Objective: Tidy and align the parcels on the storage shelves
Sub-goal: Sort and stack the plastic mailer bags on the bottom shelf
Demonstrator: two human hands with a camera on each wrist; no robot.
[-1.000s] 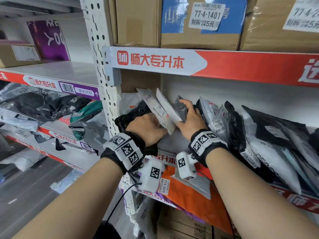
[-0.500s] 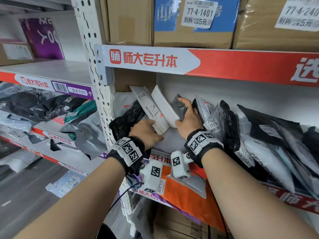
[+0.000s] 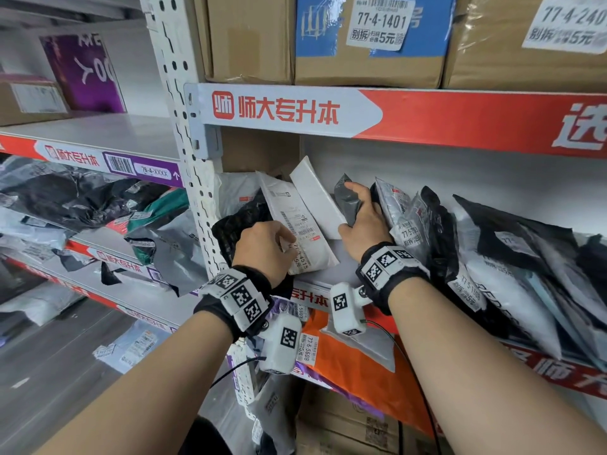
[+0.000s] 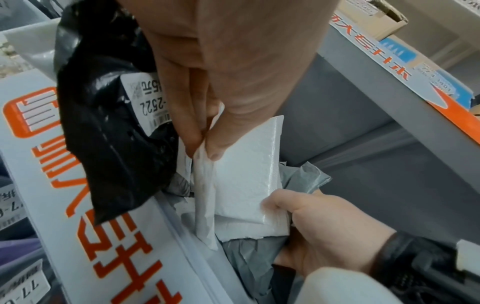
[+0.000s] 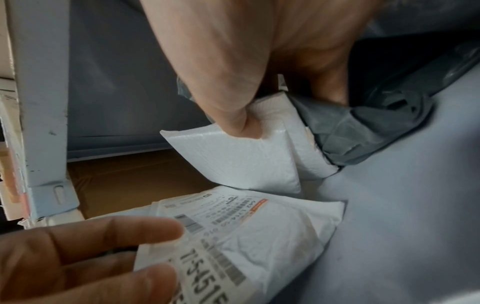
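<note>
Standing the leaning parcels upright goes best if the left hand (image 3: 262, 247), pinching the labelled mailer (image 3: 297, 221) on the shelf (image 3: 328, 274), swings it against the white mailer (image 3: 317, 200) and grey bag (image 3: 348, 201) gripped by the right hand (image 3: 364, 224).

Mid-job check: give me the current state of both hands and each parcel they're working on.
left hand: pinches the labelled white parcel's edge
right hand: grips plain white mailer and grey bag together
labelled white parcel: leaning left
plain white mailer: tilted left
grey bag: upright, crumpled
black bag: slumped against the post
</note>
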